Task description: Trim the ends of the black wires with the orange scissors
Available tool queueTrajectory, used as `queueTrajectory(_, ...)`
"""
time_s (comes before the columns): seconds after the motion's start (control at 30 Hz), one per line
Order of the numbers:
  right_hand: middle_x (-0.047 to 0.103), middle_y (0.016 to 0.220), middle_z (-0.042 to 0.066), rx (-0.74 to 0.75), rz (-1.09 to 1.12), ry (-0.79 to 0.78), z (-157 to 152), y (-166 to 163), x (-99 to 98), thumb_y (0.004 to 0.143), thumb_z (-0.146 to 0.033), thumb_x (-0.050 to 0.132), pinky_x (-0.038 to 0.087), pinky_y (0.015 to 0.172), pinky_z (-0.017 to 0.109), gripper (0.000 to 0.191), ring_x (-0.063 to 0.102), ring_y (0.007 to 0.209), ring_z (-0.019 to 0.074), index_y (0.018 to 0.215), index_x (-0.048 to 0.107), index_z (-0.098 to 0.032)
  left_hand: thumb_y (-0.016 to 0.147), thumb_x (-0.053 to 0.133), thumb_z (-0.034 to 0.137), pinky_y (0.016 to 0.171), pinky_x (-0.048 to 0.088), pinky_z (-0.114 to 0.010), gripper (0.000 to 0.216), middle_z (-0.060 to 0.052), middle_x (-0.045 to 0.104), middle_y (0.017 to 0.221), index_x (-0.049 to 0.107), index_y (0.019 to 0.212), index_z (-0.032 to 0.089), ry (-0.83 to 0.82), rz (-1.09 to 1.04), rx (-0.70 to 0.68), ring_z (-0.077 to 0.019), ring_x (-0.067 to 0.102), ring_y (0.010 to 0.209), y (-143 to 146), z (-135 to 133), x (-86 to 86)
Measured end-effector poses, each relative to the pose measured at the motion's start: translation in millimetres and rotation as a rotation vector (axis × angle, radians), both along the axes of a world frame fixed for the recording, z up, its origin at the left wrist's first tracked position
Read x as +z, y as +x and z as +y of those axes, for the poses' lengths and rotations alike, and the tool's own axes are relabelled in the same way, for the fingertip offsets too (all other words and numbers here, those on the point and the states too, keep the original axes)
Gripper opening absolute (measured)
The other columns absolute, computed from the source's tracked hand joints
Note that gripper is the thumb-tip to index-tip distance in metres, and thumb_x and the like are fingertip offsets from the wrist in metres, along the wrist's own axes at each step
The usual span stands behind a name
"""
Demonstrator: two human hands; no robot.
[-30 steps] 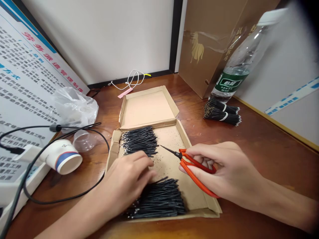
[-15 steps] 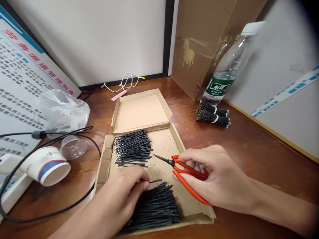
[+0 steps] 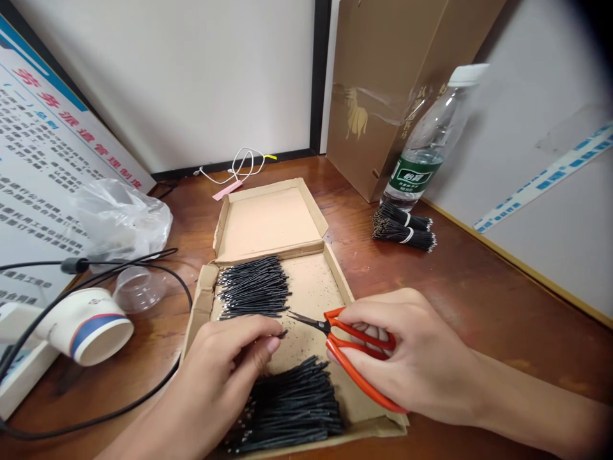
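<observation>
My left hand [image 3: 225, 367] is pinched on one short black wire piece [image 3: 282, 333], whose end pokes out toward the scissor tips. My right hand [image 3: 407, 358] grips red-handled scissors [image 3: 352, 348], their dark blades pointing left at that wire end. Both hands hover over an open cardboard box [image 3: 311, 287]. One pile of black wire pieces [image 3: 253, 291] lies at the box's far left. A bigger pile [image 3: 292, 406] lies at the near edge, partly under my left hand.
Two tied bundles of black wires [image 3: 402, 230] lie beside a plastic water bottle [image 3: 421, 150] and a brown carton [image 3: 383, 83]. On the left are a paper cup [image 3: 89, 326], a clear lid [image 3: 138, 287], a plastic bag [image 3: 119, 217], black cables [image 3: 96, 265] and a printed board [image 3: 43, 160].
My left hand lifted from the near pile with one wire piece pinched in it. The scissors moved left until their tips met the wire end.
</observation>
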State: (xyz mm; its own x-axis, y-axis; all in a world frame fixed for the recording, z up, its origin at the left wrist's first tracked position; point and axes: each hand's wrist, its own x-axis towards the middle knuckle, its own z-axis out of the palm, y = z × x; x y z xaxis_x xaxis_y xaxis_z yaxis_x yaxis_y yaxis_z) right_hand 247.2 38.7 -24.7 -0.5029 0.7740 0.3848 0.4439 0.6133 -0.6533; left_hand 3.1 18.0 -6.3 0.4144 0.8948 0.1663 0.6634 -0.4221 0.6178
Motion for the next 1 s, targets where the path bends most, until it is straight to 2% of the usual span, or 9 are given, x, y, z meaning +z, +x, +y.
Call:
queueTrajectory(0.2, 0.037, 0.055, -0.008, 0.063, -0.012, -0.047, -1.8, 0.4, 0.6, 0.085, -0.012, 0.059, 0.026, 0.047, 0.024, 0.016, 0.030, 0.048, 0.0063, 0.070, 0.060, -0.016, 0.097, 0.051, 0.025, 0.039, 0.038, -0.013, 0.020, 0.006, 0.056, 0.054, 0.064, 0.083, 0.019, -0.267, -0.105, 0.103, -0.0078, 0.053, 0.041, 5.1, -6.6, 5.7)
queueTrajectory(0.3, 0.036, 0.055, -0.008, 0.087, -0.025, -0.048, -5.1, -0.9, 0.8, 0.085, -0.010, 0.058, 0.024, 0.047, 0.024, 0.022, 0.030, 0.048, 0.0057, 0.066, 0.052, -0.017, 0.099, 0.049, 0.026, 0.035, 0.035, -0.012, 0.020, 0.007, 0.054, 0.050, 0.063, 0.087, 0.019, -0.308, -0.169, 0.099, -0.0066, 0.049, 0.036, 6.2, -9.2, 3.7)
queueTrajectory(0.43, 0.035, 0.057, -0.009, 0.104, -0.052, -0.034, -9.6, -2.5, 0.5, 0.085, -0.009, 0.058, 0.023, 0.048, 0.024, 0.026, 0.029, 0.049, 0.0059, 0.065, 0.043, -0.019, 0.101, 0.046, 0.031, 0.035, 0.039, -0.013, 0.024, 0.005, 0.058, 0.052, 0.063, 0.088, 0.019, -0.365, -0.198, 0.101, -0.0077, 0.052, 0.036, 4.8, -10.8, 0.7)
queueTrajectory(0.77, 0.034, 0.056, -0.009, 0.110, -0.036, -0.016, -12.8, -2.2, 1.5, 0.086, -0.010, 0.056, 0.023, 0.048, 0.023, 0.027, 0.028, 0.049, 0.0060, 0.066, 0.040, -0.019, 0.102, 0.049, 0.028, 0.041, 0.043, -0.015, 0.024, 0.004, 0.062, 0.056, 0.065, 0.087, 0.020, -0.281, -0.181, 0.043, -0.0082, 0.055, 0.041, 1.9, -11.8, 3.3)
queueTrajectory(1.0, 0.035, 0.056, -0.009, 0.120, -0.054, -0.012, -11.8, -3.2, 3.9, 0.087, -0.011, 0.055, 0.024, 0.048, 0.024, 0.027, 0.027, 0.048, 0.0071, 0.066, 0.040, -0.020, 0.102, 0.048, 0.030, 0.042, 0.043, -0.016, 0.025, 0.002, 0.062, 0.059, 0.068, 0.092, 0.019, -0.294, -0.186, 0.055, -0.0094, 0.056, 0.044, 2.3, -12.7, 1.5)
